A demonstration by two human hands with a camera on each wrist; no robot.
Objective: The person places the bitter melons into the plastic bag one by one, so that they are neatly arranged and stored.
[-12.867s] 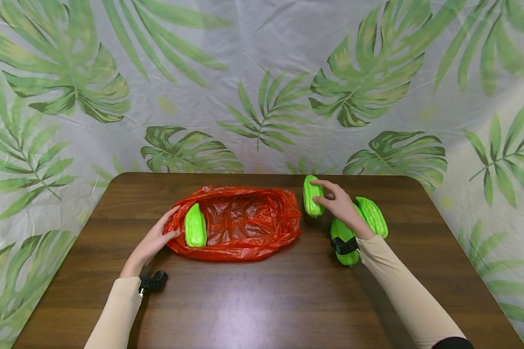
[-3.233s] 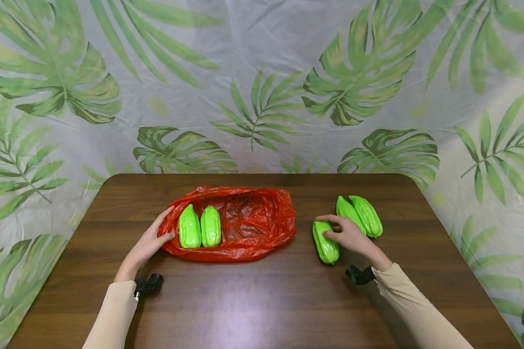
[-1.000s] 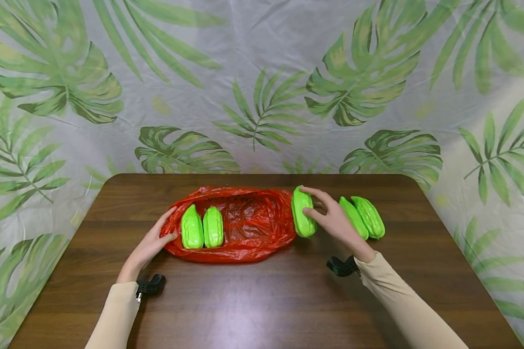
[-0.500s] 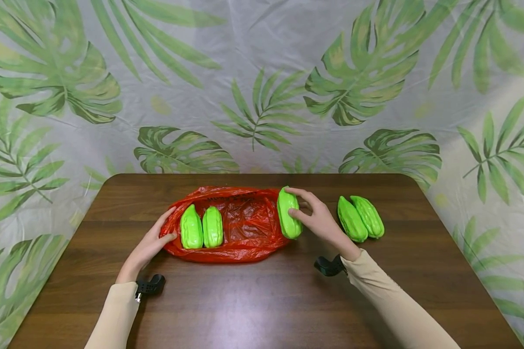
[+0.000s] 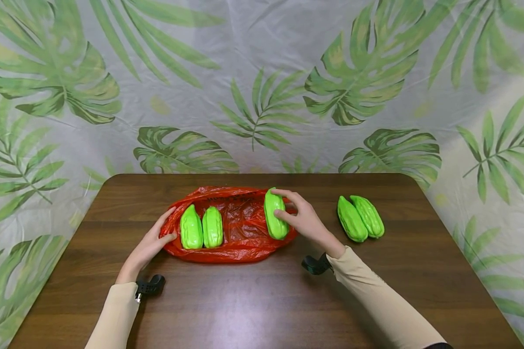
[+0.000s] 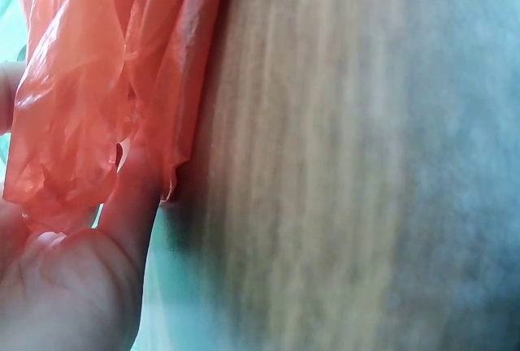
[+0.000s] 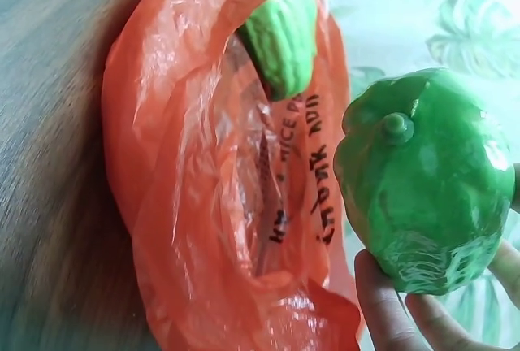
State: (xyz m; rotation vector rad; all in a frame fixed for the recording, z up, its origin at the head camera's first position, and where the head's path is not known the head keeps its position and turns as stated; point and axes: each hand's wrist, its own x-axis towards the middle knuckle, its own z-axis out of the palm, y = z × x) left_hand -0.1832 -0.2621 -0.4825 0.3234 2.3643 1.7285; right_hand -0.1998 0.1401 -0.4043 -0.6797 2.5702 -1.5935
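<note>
Two vegetables [image 5: 191, 229] lay in a bag [image 5: 240, 255] the left hand [image 5: 149, 243] pinched, seemingly for steadiness; the right hand [image 5: 305, 220] gripped a third vegetable [image 5: 273, 227].

table [image 6: 301, 156] is a total blur on left wrist cam, left hand [image 6: 73, 286] cropped, right wrist cam chops the red bag [image 7: 171, 83]

Soft white glare pools on the tabletop [image 5: 240, 310].

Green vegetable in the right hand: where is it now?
In the head view, the right hand holds the green vegetable over the right end of the open red bag, right of the two green vegetables lying inside.
</note>
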